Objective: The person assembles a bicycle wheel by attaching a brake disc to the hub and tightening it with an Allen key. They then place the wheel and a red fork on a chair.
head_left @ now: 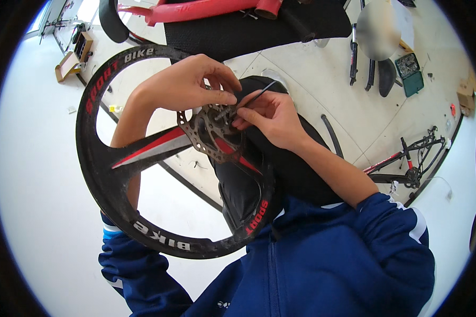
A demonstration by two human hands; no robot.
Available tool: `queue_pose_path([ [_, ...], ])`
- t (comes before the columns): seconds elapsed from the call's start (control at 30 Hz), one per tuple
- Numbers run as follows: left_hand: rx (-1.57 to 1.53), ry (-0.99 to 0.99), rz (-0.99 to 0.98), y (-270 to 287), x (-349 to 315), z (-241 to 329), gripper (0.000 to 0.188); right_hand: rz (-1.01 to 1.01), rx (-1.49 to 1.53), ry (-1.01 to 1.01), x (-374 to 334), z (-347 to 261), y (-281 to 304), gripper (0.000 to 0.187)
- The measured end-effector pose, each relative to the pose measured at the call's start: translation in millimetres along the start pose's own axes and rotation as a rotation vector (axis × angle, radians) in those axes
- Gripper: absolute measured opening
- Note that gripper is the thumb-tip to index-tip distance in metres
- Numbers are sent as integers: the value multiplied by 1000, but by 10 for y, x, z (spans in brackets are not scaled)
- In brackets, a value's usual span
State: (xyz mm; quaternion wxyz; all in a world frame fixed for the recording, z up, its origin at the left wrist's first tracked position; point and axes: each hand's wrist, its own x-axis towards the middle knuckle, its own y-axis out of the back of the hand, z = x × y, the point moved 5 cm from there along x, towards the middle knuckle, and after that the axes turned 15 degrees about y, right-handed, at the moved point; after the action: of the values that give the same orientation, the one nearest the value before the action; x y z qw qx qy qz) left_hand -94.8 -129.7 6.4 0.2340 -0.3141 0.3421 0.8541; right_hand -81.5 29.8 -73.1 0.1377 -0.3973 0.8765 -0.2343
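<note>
A black three-spoke bicycle wheel [101, 182] with red and white marks stands tilted against my legs. At its hub sits a perforated metal brake disc [200, 146]. My left hand [198, 84] arches over the upper edge of the disc, its thumb and finger closed in a pinch by the hub; anything between the tips is hidden. My right hand [274, 117] is right of the hub, thumb and fingers closed on a thin dark rod that looks like a hex key [263, 90]. The rod slants down toward the hub, where its lower end is hard to make out.
A red bicycle frame [201, 9] lies on a black mat [217, 37] ahead. To the right are a fork [353, 55], a saddle [387, 77], a green case [414, 83] of small parts and a black-red bike frame [407, 164]. A cardboard box [67, 67] sits far left.
</note>
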Motion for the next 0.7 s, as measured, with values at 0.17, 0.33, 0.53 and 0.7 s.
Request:
queue_pose_path([
  [0.17,23,4,-38,36,83,85,32,-43,-32,4,-27,2,2,10],
  [0.33,74,-266,-48,13,328,269,36,-133,-87,18,-19,-41,50,13],
  [0.53,-22,-233,-177,-106,438,416,36,-196,-91,60,30,-36,67,16],
  [0.7,-96,-133,-179,-164,469,321,28,-156,-73,22,36,-60,24,14],
])
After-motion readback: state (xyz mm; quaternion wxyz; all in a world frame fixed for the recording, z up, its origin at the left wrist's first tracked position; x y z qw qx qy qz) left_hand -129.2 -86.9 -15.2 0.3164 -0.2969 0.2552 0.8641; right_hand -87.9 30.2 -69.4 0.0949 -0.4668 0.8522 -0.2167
